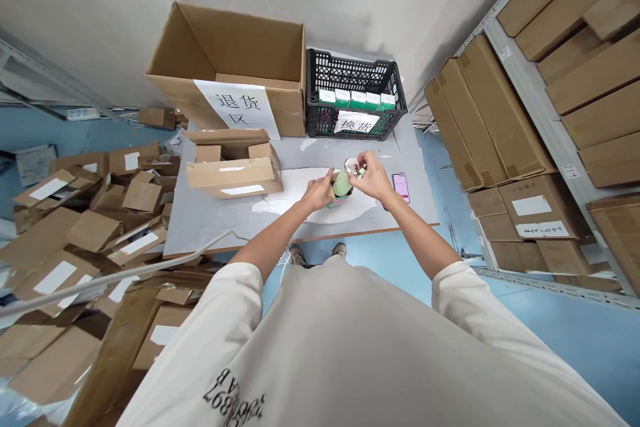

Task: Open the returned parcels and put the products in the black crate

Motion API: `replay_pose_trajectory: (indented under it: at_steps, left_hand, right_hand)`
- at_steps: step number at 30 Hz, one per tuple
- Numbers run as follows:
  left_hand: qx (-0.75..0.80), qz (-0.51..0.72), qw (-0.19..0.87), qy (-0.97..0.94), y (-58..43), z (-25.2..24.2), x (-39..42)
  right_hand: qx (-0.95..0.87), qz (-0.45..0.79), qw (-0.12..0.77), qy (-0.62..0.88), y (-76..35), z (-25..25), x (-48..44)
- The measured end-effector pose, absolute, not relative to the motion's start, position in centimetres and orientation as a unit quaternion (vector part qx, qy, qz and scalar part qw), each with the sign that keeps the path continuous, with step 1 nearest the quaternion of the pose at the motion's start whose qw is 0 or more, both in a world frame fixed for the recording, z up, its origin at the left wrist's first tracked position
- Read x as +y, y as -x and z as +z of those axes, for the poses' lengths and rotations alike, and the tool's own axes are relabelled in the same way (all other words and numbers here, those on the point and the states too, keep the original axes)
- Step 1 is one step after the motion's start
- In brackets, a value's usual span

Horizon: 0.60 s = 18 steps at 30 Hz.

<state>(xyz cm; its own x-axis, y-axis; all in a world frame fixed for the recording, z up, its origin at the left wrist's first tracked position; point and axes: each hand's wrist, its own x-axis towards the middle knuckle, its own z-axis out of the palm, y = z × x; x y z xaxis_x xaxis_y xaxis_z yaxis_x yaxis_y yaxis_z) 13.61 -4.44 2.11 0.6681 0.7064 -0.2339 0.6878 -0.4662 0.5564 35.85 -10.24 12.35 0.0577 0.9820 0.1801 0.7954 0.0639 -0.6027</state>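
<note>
My left hand [319,193] is closed around the side of a small green box [341,201] on the table. A pale green tumbler [343,183] with a silvery top stands tilted, its lower end inside the box opening. At its upper end, my right hand [373,177] pinches the tumbler's rim area. My fingers hide part of the top, and the box walls hide the tumbler's base. Under the box lies a white sheet [295,180]. To the right of my right hand lies a phone [401,188] with a lit pink screen.
An open carton [235,173] stands left on the table [420,197]. Behind it are a large open carton [285,107] and a black crate [313,113] holding several green-and-white boxes. Cartons [90,227] heap up at left; a loaded shelf [560,140] stands at right.
</note>
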Motion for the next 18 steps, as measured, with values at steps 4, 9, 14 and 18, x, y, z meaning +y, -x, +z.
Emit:
replay_pose_trajectory:
  at_steps: [4, 9, 14, 18]
  left_hand:
    - [0.409, 0.024, 0.317, -0.855, -13.5, 2.4, -4.4]
    - [0.415, 0.032, 0.307, -0.856, -12.9, 2.5, -4.2]
    - [0.414, 0.009, 0.321, -0.852, -12.7, 3.6, -4.7]
    - [0.425, 0.074, 0.315, -0.845, -13.6, 5.6, -4.8]
  right_hand:
    - [-0.640, 0.161, 0.393, 0.641, -37.2, 15.2, -9.3]
    - [-0.603, 0.165, 0.461, 0.629, -39.3, 17.2, -8.5]
    - [-0.584, 0.152, 0.473, 0.642, -40.4, 17.4, -8.6]
    - [-0.595, 0.175, 0.477, 0.623, -40.2, 16.7, -8.6]
